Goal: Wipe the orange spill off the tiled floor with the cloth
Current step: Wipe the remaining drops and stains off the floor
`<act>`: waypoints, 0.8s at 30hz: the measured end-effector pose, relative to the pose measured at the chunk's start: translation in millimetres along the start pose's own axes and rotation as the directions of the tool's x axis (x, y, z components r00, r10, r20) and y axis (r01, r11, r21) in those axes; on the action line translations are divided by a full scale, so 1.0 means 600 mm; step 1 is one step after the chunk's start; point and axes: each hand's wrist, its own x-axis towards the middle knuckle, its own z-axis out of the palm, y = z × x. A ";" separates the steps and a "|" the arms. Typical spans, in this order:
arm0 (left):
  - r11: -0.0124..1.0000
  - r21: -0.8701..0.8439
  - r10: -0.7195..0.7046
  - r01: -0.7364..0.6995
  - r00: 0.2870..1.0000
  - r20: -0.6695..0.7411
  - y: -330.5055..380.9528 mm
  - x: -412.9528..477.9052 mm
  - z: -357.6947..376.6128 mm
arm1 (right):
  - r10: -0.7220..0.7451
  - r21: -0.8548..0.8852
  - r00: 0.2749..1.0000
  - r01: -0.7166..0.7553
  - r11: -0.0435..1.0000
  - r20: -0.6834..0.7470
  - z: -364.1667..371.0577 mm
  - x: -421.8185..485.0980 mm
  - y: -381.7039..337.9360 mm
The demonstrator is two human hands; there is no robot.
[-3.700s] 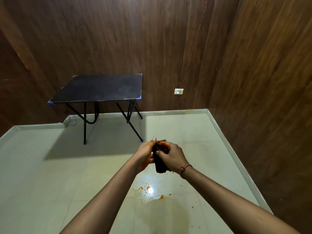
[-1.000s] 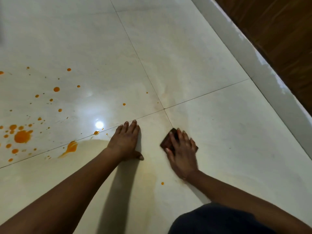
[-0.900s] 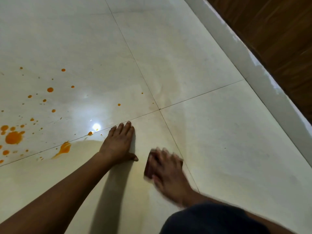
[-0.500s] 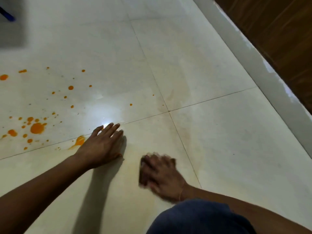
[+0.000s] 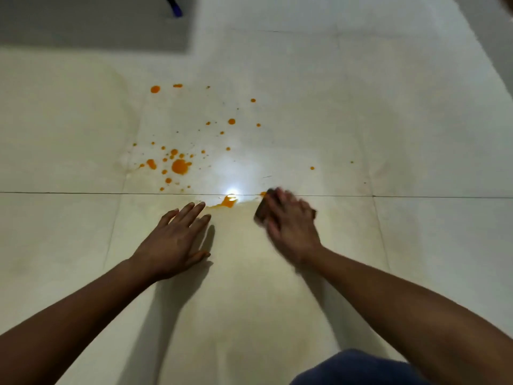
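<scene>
Cream glossy tile, that's the whole shot basically: the tiled floor (image 5: 416, 120) fills the view, w/ a grey shadow (image 5: 97, 23) across the top left. Both bare forearms reach in from the bottom edge, and there's a bit of dark blue clothing (image 5: 358, 368) at the bottom right.

The left hand (image 5: 173, 240) is flat on the tile, palm down, fingers straight and a bit spread, holding nothing. The right hand (image 5: 291, 226) is blurry but it's on top of the cloth (image 5: 262, 209), fingers laid out over it, pressing it to the floor rather than bunching it up afaict. The cloth is dark brownish and mostly hidden under that hand; only its left edge and a corner on the right poke out. It sits right at the grout line (image 5: 55, 193).

The orange spill (image 5: 180, 166) is mostly beyond the grout line, up and left of the cloth, well apart from it: one big blob w/ lots of small drops scattered around. An orange streak (image 5: 226, 202) lies between the two hands, just left of the cloth, next to a bright light glare (image 5: 231, 190). One tiny orange bit (image 5: 263, 193) touches the cloth's top left corner. At the very top, a dark table leg w/ a blue foot (image 5: 175, 8)
</scene>
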 end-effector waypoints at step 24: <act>0.930 -0.200 -0.332 0.308 0.938 -0.097 -0.214 -0.029 0.071 | -0.176 -0.060 0.978 0.183 0.981 0.110 0.029 0.241 -0.208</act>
